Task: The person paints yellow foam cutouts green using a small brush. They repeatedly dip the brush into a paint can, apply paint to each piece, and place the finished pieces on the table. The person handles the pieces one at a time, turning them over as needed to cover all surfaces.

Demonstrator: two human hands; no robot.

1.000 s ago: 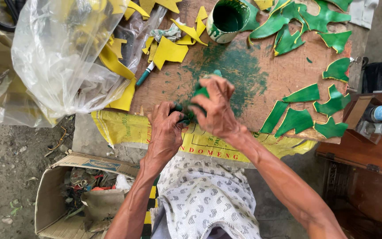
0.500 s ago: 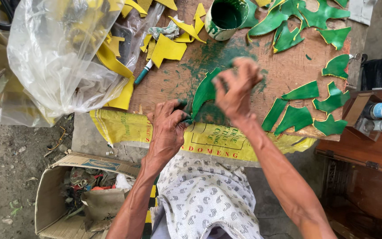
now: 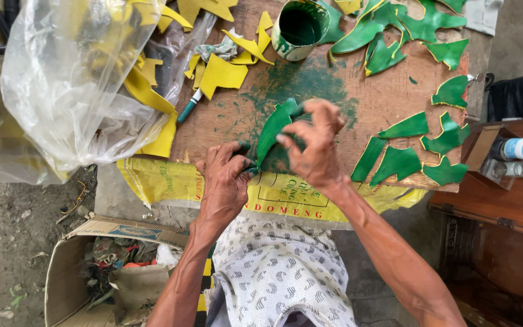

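My left hand [image 3: 224,177] pinches the lower tip of a green-painted leaf-shaped piece [image 3: 273,127] at the near edge of the wooden board [image 3: 388,97]. My right hand [image 3: 316,142] holds the same piece at its upper part, fingers curled around it, lifting it tilted off the board. A dark green paint smear [image 3: 298,85] stains the board beneath. A tin of green paint [image 3: 299,27] stands at the far edge. A brush with a green handle [image 3: 187,107] lies to the left.
Several painted green pieces [image 3: 407,163] lie on the board's right side; unpainted yellow pieces [image 3: 222,72] lie far left. A clear plastic bag [image 3: 68,85] bulges left. A cardboard box of scraps [image 3: 104,266] sits on the ground. Small bottles [image 3: 516,151] stand in a wooden tray right.
The green piece went from lying flat under both hands to being raised and tilted. My right hand rose and shifted right with it; my left hand stayed at its lower tip.
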